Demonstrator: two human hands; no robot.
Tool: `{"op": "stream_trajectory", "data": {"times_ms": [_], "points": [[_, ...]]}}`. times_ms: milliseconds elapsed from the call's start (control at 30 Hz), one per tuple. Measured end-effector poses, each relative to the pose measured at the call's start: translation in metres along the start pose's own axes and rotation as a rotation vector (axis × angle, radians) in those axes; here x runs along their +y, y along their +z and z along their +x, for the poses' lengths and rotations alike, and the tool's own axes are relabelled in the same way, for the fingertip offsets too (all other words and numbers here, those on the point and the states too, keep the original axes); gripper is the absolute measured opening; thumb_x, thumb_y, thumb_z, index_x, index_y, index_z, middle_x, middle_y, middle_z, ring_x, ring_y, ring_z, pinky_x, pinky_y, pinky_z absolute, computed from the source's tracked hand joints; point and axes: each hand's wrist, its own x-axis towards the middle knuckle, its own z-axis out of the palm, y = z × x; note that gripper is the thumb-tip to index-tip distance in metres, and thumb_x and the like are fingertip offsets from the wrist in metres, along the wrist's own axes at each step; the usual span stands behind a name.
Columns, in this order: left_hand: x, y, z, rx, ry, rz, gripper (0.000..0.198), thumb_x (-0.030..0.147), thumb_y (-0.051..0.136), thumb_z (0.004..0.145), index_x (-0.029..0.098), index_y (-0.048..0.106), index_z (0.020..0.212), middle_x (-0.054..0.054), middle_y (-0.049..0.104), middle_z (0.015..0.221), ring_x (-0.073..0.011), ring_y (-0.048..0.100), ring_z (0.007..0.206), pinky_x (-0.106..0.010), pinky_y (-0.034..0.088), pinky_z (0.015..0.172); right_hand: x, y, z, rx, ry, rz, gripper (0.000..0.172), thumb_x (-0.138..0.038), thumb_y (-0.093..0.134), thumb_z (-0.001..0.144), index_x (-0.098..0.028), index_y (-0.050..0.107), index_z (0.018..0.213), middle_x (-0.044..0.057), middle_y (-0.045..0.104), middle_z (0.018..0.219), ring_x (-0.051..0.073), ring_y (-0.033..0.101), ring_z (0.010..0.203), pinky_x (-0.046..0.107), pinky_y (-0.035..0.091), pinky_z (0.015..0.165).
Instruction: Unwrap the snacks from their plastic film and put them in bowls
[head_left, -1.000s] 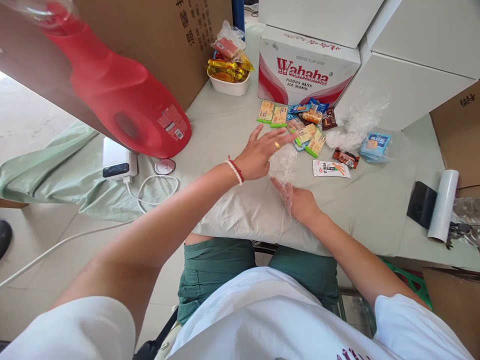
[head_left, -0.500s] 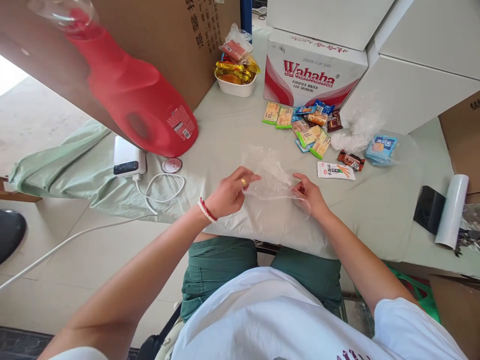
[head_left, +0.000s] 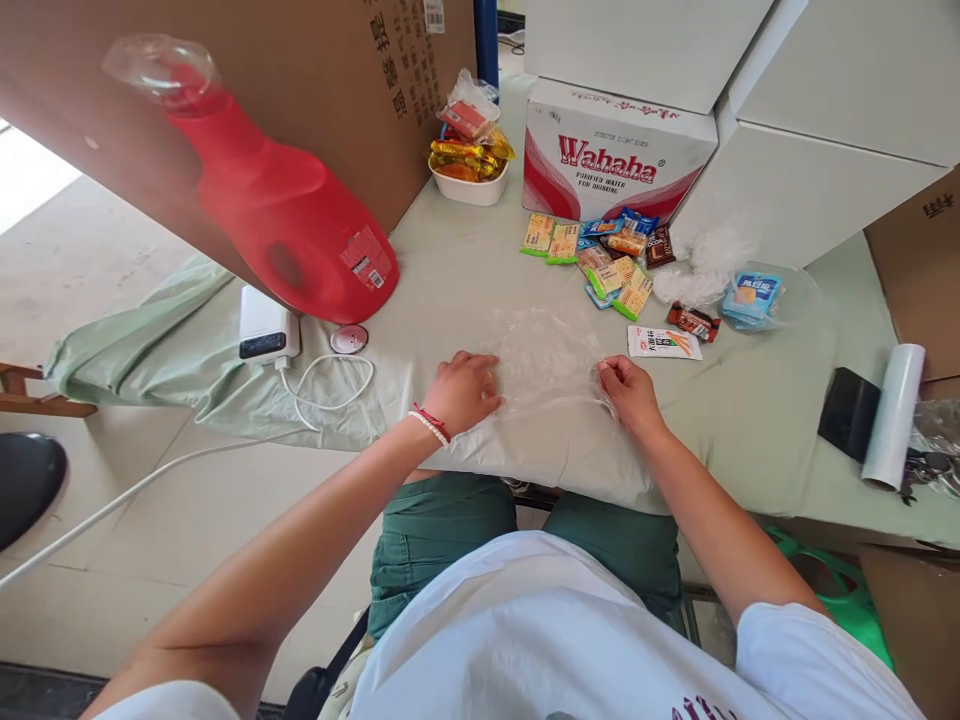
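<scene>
A clear plastic bag (head_left: pixel 551 350) lies spread flat on the cloth-covered table in front of me. My left hand (head_left: pixel 463 392) is at its left edge, fingers bent down on the plastic and the thumb lower, nearer me. At the opposite edge, my right hand (head_left: pixel 628 392) pinches the film between thumb and fingers. Just beyond the right hand lies a white snack packet (head_left: pixel 664 342) with a carrot-coloured picture. Behind the bag is a loose pile of small wrapped snacks (head_left: pixel 613 272), some green-edged, others blue or brown.
A white tub (head_left: pixel 471 188) of gold-wrapped snacks stands at the back, beside a Wahaha carton (head_left: pixel 611 160). Left are a large red jug (head_left: pixel 292 220), a power bank (head_left: pixel 268 325) with cable and a round tin (head_left: pixel 349 339). Right are blue packets (head_left: pixel 751 298) and a plastic roll (head_left: pixel 896 415).
The plastic bag, crumpled and lifted before, is now spread flatter on the table. My left hand has lowered onto its edge, index finger no longer pointing out; my right fingers have closed in a pinch.
</scene>
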Motion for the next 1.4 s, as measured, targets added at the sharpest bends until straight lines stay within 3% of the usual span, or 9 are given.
{"op": "stream_trajectory", "data": {"times_ms": [100, 233, 433, 567, 833, 1000, 1167, 1267, 1400], "points": [[-0.002, 0.006, -0.001, -0.005, -0.012, 0.068, 0.041, 0.04, 0.065, 0.083, 0.023, 0.069, 0.12, -0.012, 0.048, 0.163, -0.0367, 0.039, 0.152, -0.067, 0.028, 0.122, 0.007, -0.011, -0.004, 0.092, 0.016, -0.046, 0.041, -0.059, 0.054, 0.087, -0.021, 0.063, 0.098, 0.002, 0.066, 0.076, 0.018, 0.056, 0.068, 0.028, 0.045, 0.061], [-0.013, 0.01, -0.005, -0.135, 0.082, 0.143, 0.083, 0.059, 0.057, 0.091, 0.024, 0.034, 0.162, -0.013, 0.025, 0.174, -0.0351, 0.022, 0.161, -0.071, 0.001, 0.126, 0.016, -0.028, -0.012, 0.101, 0.11, 0.081, 0.043, -0.062, 0.06, 0.079, -0.022, 0.06, 0.095, -0.002, 0.061, 0.071, 0.015, 0.049, 0.059, 0.027, 0.04, 0.055], [-0.022, 0.006, -0.007, -0.231, 0.139, 0.218, 0.109, 0.075, 0.061, 0.083, 0.022, 0.019, 0.168, -0.017, 0.011, 0.176, -0.0383, 0.012, 0.163, -0.072, -0.009, 0.124, 0.026, -0.064, -0.021, 0.148, 0.225, 0.109, 0.042, -0.058, 0.066, 0.071, -0.021, 0.06, 0.09, -0.004, 0.057, 0.067, 0.013, 0.044, 0.054, 0.027, 0.036, 0.052], [-0.029, 0.0, -0.005, -0.223, 0.15, 0.115, 0.104, 0.068, 0.065, 0.084, 0.022, 0.023, 0.167, -0.017, 0.014, 0.176, -0.0376, 0.014, 0.163, -0.069, -0.001, 0.126, 0.004, -0.073, -0.028, 0.336, -0.007, -0.242, 0.032, -0.049, 0.057, 0.088, -0.02, 0.067, 0.095, 0.006, 0.07, 0.084, 0.021, 0.062, 0.074, 0.035, 0.051, 0.075], [-0.018, -0.012, 0.021, -0.038, -0.036, 0.036, 0.047, 0.037, 0.036, 0.102, 0.031, 0.066, 0.138, -0.005, 0.045, 0.165, -0.031, 0.024, 0.161, -0.069, 0.018, 0.126, -0.05, 0.064, -0.074, -0.448, -0.767, -0.577, 0.04, -0.032, 0.06, 0.1, -0.021, 0.066, 0.139, 0.014, 0.061, 0.147, 0.029, 0.05, 0.14, 0.051, 0.041, 0.119], [0.012, 0.012, 0.025, 0.043, -0.116, 0.166, 0.06, 0.042, 0.023, 0.106, 0.025, 0.041, 0.161, -0.014, 0.034, 0.17, -0.036, 0.026, 0.16, -0.078, 0.007, 0.123, -0.048, 0.108, -0.093, -0.494, -0.798, -0.525, 0.055, -0.04, 0.064, 0.1, -0.017, 0.057, 0.149, 0.015, 0.055, 0.155, 0.03, 0.041, 0.148, 0.055, 0.033, 0.126], [0.003, 0.024, 0.032, 0.084, -0.046, 0.208, 0.064, 0.045, 0.023, 0.107, 0.025, 0.028, 0.167, -0.012, 0.023, 0.174, -0.0332, 0.024, 0.161, -0.074, -0.003, 0.125, -0.044, 0.073, -0.063, -0.302, -0.752, -0.466, 0.043, -0.031, 0.045, 0.107, -0.017, 0.062, 0.144, 0.013, 0.064, 0.146, 0.025, 0.048, 0.144, 0.048, 0.038, 0.125], [-0.011, 0.022, 0.037, 0.085, -0.004, 0.214, 0.064, 0.047, 0.024, 0.107, 0.026, 0.026, 0.167, -0.011, 0.023, 0.174, -0.0328, 0.025, 0.161, -0.073, -0.006, 0.125, -0.022, 0.032, -0.039, -0.126, -0.537, -0.622, 0.048, -0.034, 0.044, 0.107, -0.014, 0.059, 0.148, 0.017, 0.05, 0.159, 0.03, 0.038, 0.153, 0.057, 0.033, 0.125], [-0.018, 0.019, 0.038, 0.063, 0.007, 0.214, 0.064, 0.048, 0.027, 0.106, 0.03, 0.025, 0.167, -0.009, 0.021, 0.174, -0.0332, 0.025, 0.161, -0.073, -0.003, 0.126, 0.003, -0.025, -0.013, 0.026, -0.269, -0.605, 0.046, -0.04, 0.039, 0.106, -0.016, 0.069, 0.132, 0.017, 0.064, 0.144, 0.029, 0.057, 0.135, 0.053, 0.046, 0.113]]}}
